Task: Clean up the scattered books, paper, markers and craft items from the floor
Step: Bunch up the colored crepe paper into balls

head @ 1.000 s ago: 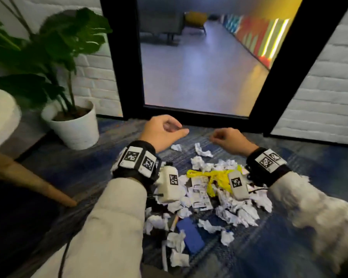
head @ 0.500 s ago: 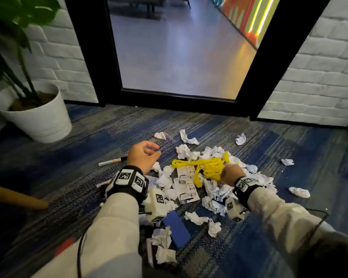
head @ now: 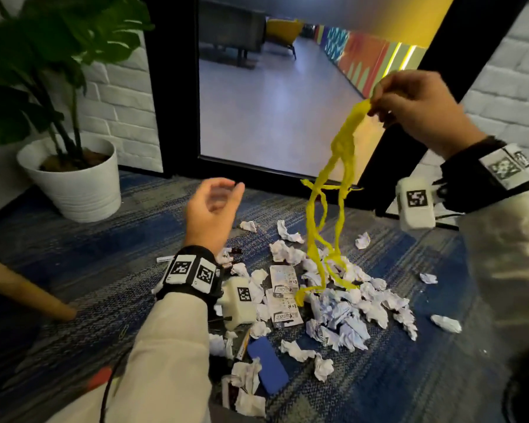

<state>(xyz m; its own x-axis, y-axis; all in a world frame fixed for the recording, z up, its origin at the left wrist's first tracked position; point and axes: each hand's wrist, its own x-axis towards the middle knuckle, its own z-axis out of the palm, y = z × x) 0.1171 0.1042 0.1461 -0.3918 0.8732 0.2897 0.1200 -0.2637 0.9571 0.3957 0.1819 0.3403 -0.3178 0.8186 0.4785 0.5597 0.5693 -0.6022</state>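
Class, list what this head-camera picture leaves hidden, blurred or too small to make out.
Head view:
- Printed slips: text too small, blurred.
- Marker: mostly hidden behind left wristband.
- Blue flat item: partly under crumpled paper; kind unclear.
- Yellow streamer: top end hidden inside right hand.
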